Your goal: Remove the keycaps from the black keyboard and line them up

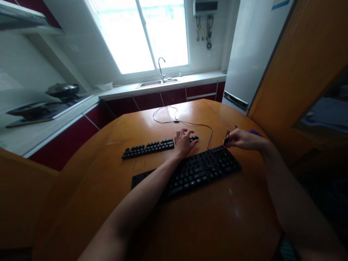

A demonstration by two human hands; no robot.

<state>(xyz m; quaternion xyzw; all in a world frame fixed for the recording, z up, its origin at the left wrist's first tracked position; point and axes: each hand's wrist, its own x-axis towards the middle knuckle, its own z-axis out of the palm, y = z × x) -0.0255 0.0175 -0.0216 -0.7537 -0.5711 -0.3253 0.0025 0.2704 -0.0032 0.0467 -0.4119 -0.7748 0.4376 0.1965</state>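
Observation:
On the table lies a black keyboard (202, 170) with a section of bare sockets toward its far side and keycaps on the rest. Beyond it, loose black keycaps (152, 148) stand lined up in rows. My left hand (185, 143) is over the right part of these rows, fingers spread and thumb out; whether a fingertip touches a keycap cannot be made out. At the keyboard's far right corner, my right hand (236, 139) pinches a small dark tool (226, 139) with thin tips pointing up, its exact kind unclear. My left forearm covers part of the keyboard.
The keyboard's cable (195, 124) loops across the far part of the wooden table (108, 188). A purple thing (255, 132) lies behind my right wrist. Past the table are a counter with a sink (149, 83), a stove (65, 108) and a fridge (247, 54).

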